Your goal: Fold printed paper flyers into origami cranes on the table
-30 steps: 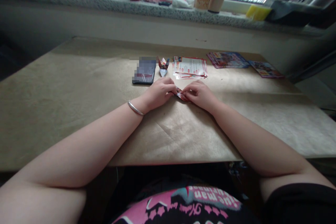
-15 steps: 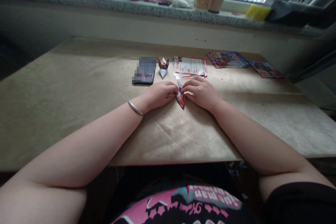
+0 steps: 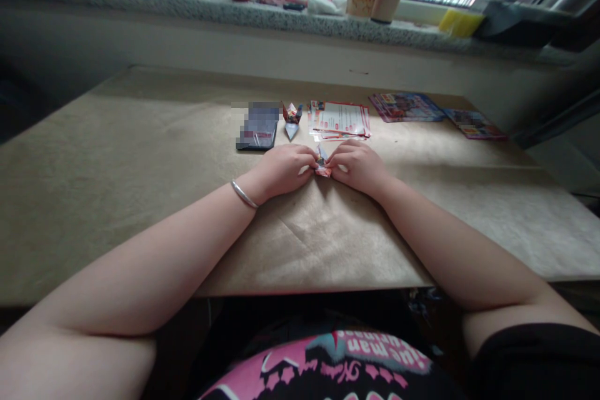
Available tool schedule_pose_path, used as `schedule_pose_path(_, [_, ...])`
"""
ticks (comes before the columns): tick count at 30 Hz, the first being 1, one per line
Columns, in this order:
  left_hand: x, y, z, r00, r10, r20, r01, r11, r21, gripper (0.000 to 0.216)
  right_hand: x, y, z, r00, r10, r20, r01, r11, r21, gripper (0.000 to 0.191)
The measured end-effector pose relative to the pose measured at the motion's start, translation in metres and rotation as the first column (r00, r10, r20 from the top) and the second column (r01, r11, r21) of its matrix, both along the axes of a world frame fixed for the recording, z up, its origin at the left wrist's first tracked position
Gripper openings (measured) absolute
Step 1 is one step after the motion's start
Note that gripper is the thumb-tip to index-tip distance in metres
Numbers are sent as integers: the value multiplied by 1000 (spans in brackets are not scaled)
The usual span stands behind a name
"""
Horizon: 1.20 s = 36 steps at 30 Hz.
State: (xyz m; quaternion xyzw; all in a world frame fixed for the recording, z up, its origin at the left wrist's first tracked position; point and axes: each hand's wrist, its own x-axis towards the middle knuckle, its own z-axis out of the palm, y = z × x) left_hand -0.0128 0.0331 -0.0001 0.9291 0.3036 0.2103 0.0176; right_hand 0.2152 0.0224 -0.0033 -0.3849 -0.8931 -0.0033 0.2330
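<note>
Between my two hands, near the middle of the table, is a small piece of folded paper (image 3: 323,171), red and orange in front with a pale point at the back. My left hand (image 3: 290,165) pinches its left side between thumb and fingers. From the right, my right hand (image 3: 357,165) pinches it the same way. The fingertips hide part of the folds. Just behind my left hand stands a finished origami crane (image 3: 292,115) with patterned wings and a grey-white point toward me.
A dark phone-like slab (image 3: 260,128), partly pixelated, lies left of the crane. Printed sheets (image 3: 344,119) are stacked to its right, with colourful cards (image 3: 407,106) farther right. Bottles, cups and a yellow item (image 3: 462,22) line the stone windowsill (image 3: 281,17) beyond the table (image 3: 140,169).
The near end of the folded paper, which pointed toward me, is now folded up and looks much shorter. My hands stay in nearly the same place, still pinching it.
</note>
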Motion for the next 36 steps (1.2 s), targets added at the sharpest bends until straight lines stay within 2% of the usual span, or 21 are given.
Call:
schedule_pose_path(4, [1, 2, -2, 1000, -12, -6, 12, 999, 37, 17, 1, 7, -9, 988, 4, -153, -12, 999, -53, 11])
schedule_pose_path(8, [6, 2, 0, 998, 15, -53, -9, 994, 112, 18, 2, 9, -12, 979, 20, -205, -27, 999, -32, 11])
schedule_pose_path(14, [12, 1, 3, 986, 43, -163, 2, 964, 268, 24, -3, 0, -5, 998, -54, -24, 54, 998, 38, 11])
schedule_pose_path(17, [14, 0, 3, 983, 64, -173, -9, 953, 303, 24, -7, -4, -1, 992, -112, 54, 109, 993, 52, 14])
schedule_pose_path(20, [15, 0, 2, 986, 71, -149, -23, 953, 302, 26, -9, -5, 1, 994, -94, 60, 91, 995, 43, 16])
schedule_pose_path(23, [16, 1, -2, 992, 90, -85, -70, 976, 207, 24, -10, -3, -1, 998, -58, 34, 57, 998, 32, 14])
schedule_pose_path(28, [16, 6, -8, 994, 106, 39, -103, 992, -78, 18, -8, 1, -9, 993, -97, -67, 92, 993, -74, 10])
schedule_pose_path(31, [15, 7, -8, 991, 115, 71, -102, 981, -165, 23, -7, 4, -10, 982, -141, -129, 128, 987, -99, 13])
schedule_pose_path(36, [17, 7, -5, 968, 225, 106, -192, 947, -255, 21, -10, 6, -8, 953, -252, -167, 223, 959, -175, 13])
